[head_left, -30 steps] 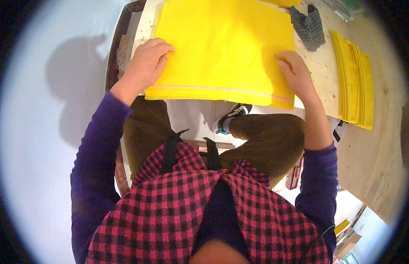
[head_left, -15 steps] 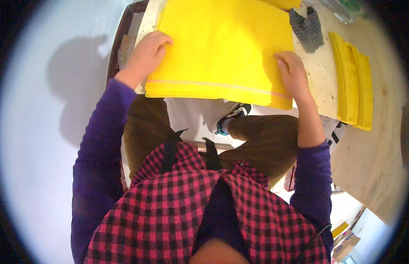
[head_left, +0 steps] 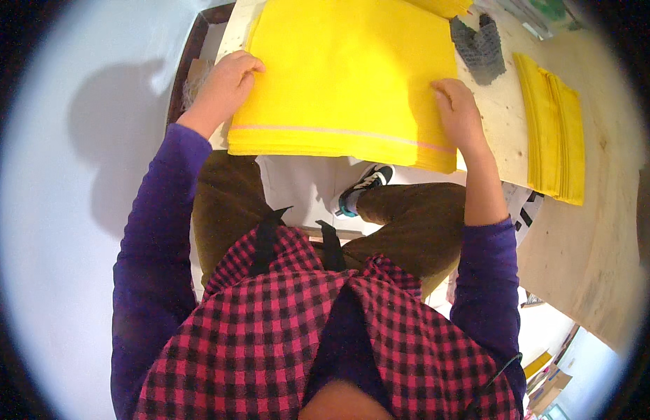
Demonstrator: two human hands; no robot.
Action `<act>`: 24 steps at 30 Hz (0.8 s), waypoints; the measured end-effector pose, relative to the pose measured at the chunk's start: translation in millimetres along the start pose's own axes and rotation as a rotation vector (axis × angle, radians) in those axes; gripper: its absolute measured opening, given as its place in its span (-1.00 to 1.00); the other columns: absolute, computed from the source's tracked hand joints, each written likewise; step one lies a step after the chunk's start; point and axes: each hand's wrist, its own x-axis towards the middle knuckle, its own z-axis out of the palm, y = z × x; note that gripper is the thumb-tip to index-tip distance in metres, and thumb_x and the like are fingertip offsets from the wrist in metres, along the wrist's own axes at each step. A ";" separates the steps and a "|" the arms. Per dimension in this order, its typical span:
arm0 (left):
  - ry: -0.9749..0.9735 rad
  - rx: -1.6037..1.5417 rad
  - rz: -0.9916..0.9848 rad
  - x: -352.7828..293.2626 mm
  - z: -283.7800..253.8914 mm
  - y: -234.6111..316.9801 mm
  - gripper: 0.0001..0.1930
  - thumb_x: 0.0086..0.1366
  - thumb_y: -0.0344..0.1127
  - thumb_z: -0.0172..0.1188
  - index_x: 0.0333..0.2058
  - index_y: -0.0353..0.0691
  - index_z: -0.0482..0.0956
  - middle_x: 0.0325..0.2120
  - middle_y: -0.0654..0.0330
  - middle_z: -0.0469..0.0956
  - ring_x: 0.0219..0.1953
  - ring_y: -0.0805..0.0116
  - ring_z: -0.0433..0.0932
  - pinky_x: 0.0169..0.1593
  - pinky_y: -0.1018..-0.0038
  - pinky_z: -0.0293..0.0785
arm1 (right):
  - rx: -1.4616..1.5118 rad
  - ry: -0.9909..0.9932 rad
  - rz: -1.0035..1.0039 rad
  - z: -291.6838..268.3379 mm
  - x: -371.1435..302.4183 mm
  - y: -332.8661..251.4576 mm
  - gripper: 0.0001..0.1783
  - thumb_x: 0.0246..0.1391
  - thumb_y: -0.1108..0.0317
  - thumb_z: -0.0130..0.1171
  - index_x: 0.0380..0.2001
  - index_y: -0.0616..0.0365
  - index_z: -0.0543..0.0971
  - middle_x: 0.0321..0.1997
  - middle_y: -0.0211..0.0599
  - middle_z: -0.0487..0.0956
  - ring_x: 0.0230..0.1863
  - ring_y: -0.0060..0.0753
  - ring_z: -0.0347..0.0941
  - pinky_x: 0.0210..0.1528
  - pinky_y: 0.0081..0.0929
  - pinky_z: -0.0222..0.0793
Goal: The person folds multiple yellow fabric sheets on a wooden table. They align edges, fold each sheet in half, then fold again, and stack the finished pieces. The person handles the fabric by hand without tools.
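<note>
A stack of flat yellow cloth pieces (head_left: 346, 77) lies on the wooden table in front of me, with a thin pink line along its near edge. At the stack's left edge is my left hand (head_left: 230, 80), its fingers curled and closed on the cloth's margin. My right hand (head_left: 459, 112) is at the opposite edge, thumb and fingers bent together on the cloth there. The fingertips of both hands are partly hidden. The near edge of the stack reaches slightly past the table edge above my legs.
A crumpled dark grey cloth (head_left: 481, 49) lies right of the stack. Farther right, a folded yellow bundle (head_left: 556, 129) rests on the wooden tabletop (head_left: 507, 119). A pale wall (head_left: 66, 231) stands on the left. My legs (head_left: 409, 217) are under the table's near edge.
The whole view has shifted slightly, so the stack and bundle sit a little farther left. Both hands stay at the stack's side edges in nearly the same pose.
</note>
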 end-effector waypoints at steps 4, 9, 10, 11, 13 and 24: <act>0.025 0.087 0.087 -5.7 -8.6 5.8 -0.85 0.24 -0.50 -0.05 -0.30 -0.31 0.52 -0.21 0.03 0.51 -0.10 0.04 0.47 0.06 0.30 0.38 | -0.037 -0.007 0.039 -7.7 1.7 -3.0 -0.77 0.11 0.42 0.02 -0.19 0.27 0.54 -0.08 -0.01 0.52 0.01 0.06 0.38 0.10 -0.20 0.29; 0.010 0.067 0.113 -30.7 -1.2 8.4 -0.85 0.23 -0.47 -0.02 -0.29 -0.30 0.53 -0.24 0.05 0.53 -0.10 0.06 0.47 0.05 0.28 0.38 | 0.036 -0.049 -0.022 -7.9 -27.8 -12.5 -0.77 0.09 0.43 0.03 -0.21 0.29 0.55 -0.11 0.03 0.53 0.00 0.08 0.40 0.11 -0.21 0.29; 0.007 0.064 0.096 -27.7 1.4 6.5 -0.85 0.23 -0.47 -0.01 -0.29 -0.30 0.54 -0.24 0.05 0.54 -0.10 0.06 0.48 0.04 0.27 0.38 | 0.016 -0.039 0.003 -6.5 -24.2 -11.7 -0.77 0.08 0.44 0.03 -0.22 0.29 0.55 -0.11 0.03 0.54 0.00 0.08 0.40 0.11 -0.21 0.29; 0.030 0.037 0.103 -19.6 1.1 2.9 -0.85 0.22 -0.50 -0.01 -0.28 -0.30 0.52 -0.24 0.04 0.52 -0.10 0.05 0.47 0.05 0.27 0.37 | -0.005 -0.020 0.022 -5.7 -15.8 -9.8 -0.78 0.07 0.44 0.03 -0.22 0.30 0.55 -0.11 0.04 0.54 0.00 0.08 0.40 0.11 -0.21 0.29; 0.023 -0.001 0.039 -7.8 -1.6 -1.7 -0.83 0.19 -0.56 -0.03 -0.26 -0.30 0.50 -0.22 0.01 0.50 -0.08 0.04 0.45 0.06 0.28 0.34 | -0.027 0.009 0.037 -6.0 -2.9 -7.4 -0.78 0.07 0.45 0.04 -0.22 0.30 0.55 -0.11 0.04 0.54 0.00 0.09 0.40 0.11 -0.21 0.29; 0.063 0.155 0.098 -13.9 -3.0 -0.1 -0.81 0.15 -0.54 0.03 -0.27 -0.28 0.56 -0.23 0.05 0.55 -0.12 0.04 0.50 0.01 0.25 0.43 | -0.066 -0.021 0.000 -0.8 -5.0 -1.0 -0.75 0.07 0.45 0.04 -0.18 0.30 0.53 -0.05 0.04 0.52 0.04 0.09 0.39 0.14 -0.18 0.27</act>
